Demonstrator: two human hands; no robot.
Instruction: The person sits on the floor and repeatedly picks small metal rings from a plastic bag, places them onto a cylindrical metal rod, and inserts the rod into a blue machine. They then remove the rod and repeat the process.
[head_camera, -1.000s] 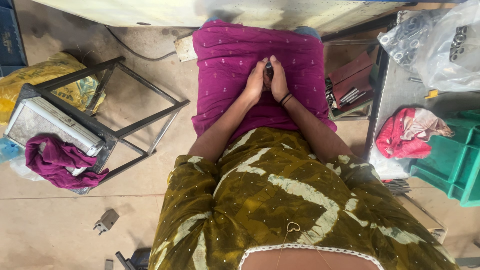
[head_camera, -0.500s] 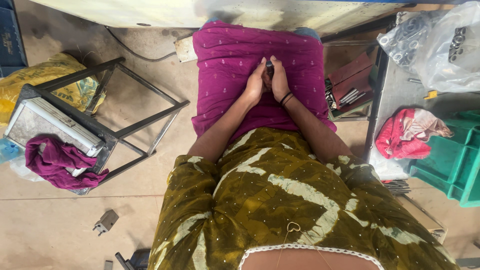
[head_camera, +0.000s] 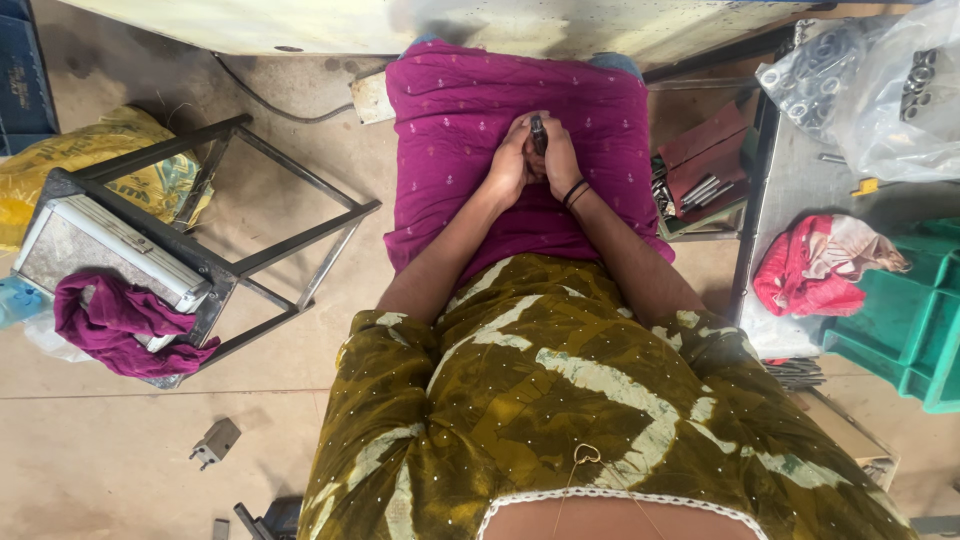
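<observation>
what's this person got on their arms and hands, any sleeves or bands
Both forearms are bare. Short olive-green sleeves with pale streaks and tiny dots end above the elbows. The right hand has thin black bands at the wrist; the left hand wears nothing visible.

We see a small workshop, bare concrete floor, overturned metal stool frame (head_camera: 215, 230) left of our hands, bagged metal parts (head_camera: 865, 75) and green bins (head_camera: 915, 320) on the right

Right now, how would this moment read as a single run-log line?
left hand: closed on small dark part | right hand: closed on same part | position: over magenta cloth on lap | nearby: metal frame stool
</observation>
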